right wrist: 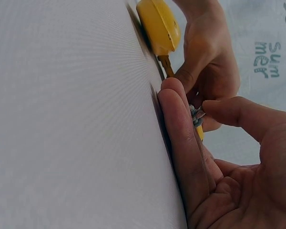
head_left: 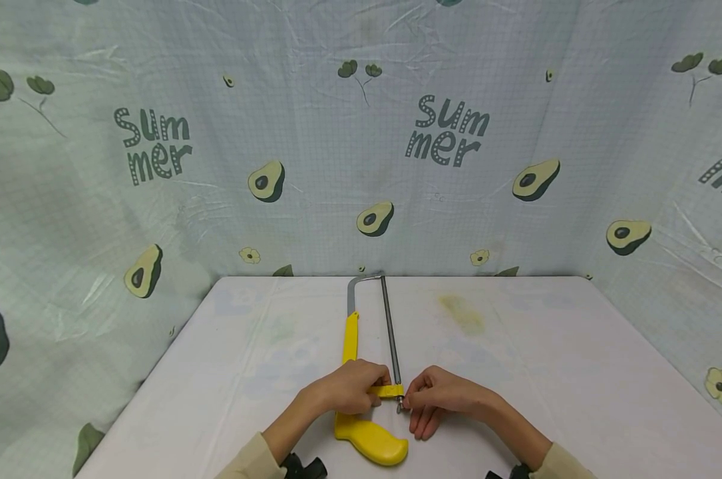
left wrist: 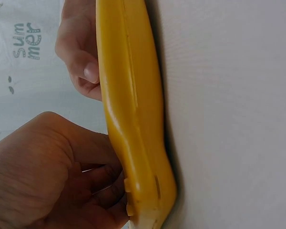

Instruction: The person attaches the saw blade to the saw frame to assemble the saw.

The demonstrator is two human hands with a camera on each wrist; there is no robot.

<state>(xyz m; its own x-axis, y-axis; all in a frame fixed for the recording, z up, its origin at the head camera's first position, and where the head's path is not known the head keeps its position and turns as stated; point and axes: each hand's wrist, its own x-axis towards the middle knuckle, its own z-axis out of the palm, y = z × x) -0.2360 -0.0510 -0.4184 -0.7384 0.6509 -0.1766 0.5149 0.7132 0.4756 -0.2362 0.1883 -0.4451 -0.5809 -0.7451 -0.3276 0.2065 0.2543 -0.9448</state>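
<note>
1. Here, we see the yellow hacksaw (head_left: 351, 338) lying on the table (head_left: 516, 332).
2. The left hand (head_left: 350, 387) grips its frame (head_left: 388, 391), fingers curled.
3. The right hand (head_left: 441, 392) pinches its small metal nut (head_left: 399, 406).

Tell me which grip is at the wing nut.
The right grip, touching the wing nut with thumb and fingers; the left grip holds the yellow crosspiece instead.

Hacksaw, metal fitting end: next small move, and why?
Probably a slight twist of the metal fitting with the right hand: its thumb and fingers are at that fitting, while the left hand grips the yellow bracket beside it.
</note>
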